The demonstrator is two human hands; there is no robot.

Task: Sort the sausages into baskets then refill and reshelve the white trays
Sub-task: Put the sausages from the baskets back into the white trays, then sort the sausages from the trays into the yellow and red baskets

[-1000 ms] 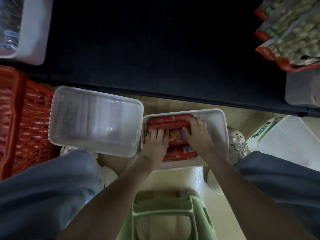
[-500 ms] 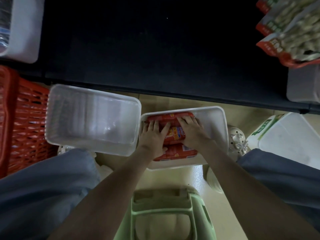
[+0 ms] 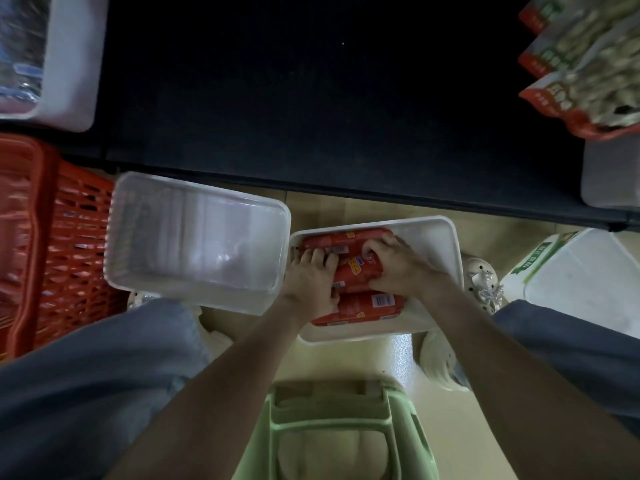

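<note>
Red sausage packs (image 3: 367, 304) lying in the white tray (image 3: 446, 244), on the floor (image 3: 363, 362). Half a second ago only pressing flat with the right hand (image 3: 398, 265); now curling its fingers round the right end of the middle pack (image 3: 353, 271). Left hand (image 3: 311, 282) resting as before, fingers nearly straight on the left ends, gripping nothing. Looks like passing from tidying to lifting or resetting one pack. Just left, a clear tub (image 3: 197, 237), then the red basket (image 3: 52, 237)
</note>
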